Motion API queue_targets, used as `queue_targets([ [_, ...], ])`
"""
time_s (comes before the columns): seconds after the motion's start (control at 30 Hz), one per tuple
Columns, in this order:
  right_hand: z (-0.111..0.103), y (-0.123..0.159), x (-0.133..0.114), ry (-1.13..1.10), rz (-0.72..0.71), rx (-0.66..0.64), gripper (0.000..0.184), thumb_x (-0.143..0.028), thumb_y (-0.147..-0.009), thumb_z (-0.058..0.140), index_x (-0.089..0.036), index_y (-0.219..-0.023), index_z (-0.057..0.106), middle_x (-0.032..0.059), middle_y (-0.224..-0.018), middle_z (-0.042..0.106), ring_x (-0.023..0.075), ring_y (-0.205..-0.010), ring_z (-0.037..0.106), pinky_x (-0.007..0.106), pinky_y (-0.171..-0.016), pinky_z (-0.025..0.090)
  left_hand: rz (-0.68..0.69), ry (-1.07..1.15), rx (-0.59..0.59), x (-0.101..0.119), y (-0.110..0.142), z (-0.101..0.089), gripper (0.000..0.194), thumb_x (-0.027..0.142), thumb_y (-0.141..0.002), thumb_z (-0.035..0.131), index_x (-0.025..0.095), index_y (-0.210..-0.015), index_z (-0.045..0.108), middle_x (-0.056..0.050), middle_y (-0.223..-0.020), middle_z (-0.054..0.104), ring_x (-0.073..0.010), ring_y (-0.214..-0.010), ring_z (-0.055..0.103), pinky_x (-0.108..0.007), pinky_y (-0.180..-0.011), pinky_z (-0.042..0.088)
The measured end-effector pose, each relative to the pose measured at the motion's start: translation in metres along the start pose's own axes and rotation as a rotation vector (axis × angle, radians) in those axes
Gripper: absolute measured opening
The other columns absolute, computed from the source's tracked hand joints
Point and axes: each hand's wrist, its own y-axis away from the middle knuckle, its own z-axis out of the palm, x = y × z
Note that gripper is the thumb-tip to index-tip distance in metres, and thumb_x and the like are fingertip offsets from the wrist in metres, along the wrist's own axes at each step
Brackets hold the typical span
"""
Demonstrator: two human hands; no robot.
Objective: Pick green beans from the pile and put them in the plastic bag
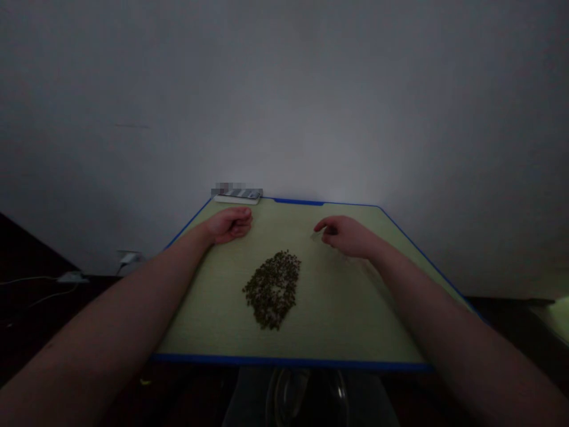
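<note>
A loose pile of small dark greenish-brown seeds or dried bits (272, 290) lies on the pale yellow-green tabletop (347, 326), spread thin near its centre. My left hand (230, 225) rests on the table beyond the pile's left side, its fingers curled into a fist with nothing showing out of it. Beyond the pile on the right, my right hand (347, 236) has its fingers bent down toward the surface. By its fingertips is a faint, clear scrap (316, 236), too dim to name. Neither hand touches the pile.
A phone-like device on a white base (237, 197), partly blurred out, stands at the far left table edge. Blue trim (293, 360) borders the table. Below the near edge, a clear round bowl (306, 396) sits on my lap. A wall socket with plug (128, 258) and cables are left.
</note>
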Motion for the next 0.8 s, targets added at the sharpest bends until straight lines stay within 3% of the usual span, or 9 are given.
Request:
queue_targets([
  [0.2,0.031,-0.001,-0.013,0.028,-0.098,-0.056,0.035,-0.008,-0.070,0.052,-0.019,-0.099,0.069,0.0036,-0.075,0.067,0.0134,-0.064,0.056,0.023,-0.061,0.039,0.004,-0.005,0.003,0.000,0.000,0.002,0.028,0.021,-0.075,0.060,0.015,-0.058,0.038,0.006,-0.051,0.030,-0.0043,-0.038,0.030,-0.014,-0.033,0.022],
  [0.53,0.030,-0.008,-0.011,0.021,-0.083,0.040,0.035,-0.011,-0.078,0.048,-0.015,-0.107,0.066,0.0072,-0.086,0.069,0.0148,-0.073,0.058,0.025,-0.070,0.042,-0.008,0.014,0.000,0.001,0.000,0.003,0.027,0.019,-0.075,0.060,0.015,-0.059,0.039,0.005,-0.051,0.032,-0.0042,-0.038,0.029,-0.014,-0.033,0.020],
  [0.8,0.041,-0.022,-0.024,0.073,-0.107,-0.015,0.036,-0.015,-0.077,0.052,-0.016,-0.109,0.067,0.0080,-0.094,0.070,0.0167,-0.081,0.061,0.025,-0.075,0.044,-0.002,0.016,0.001,0.002,0.002,0.005,0.026,0.018,-0.076,0.059,0.015,-0.059,0.039,0.005,-0.051,0.031,-0.0043,-0.038,0.029,-0.015,-0.033,0.020],
])
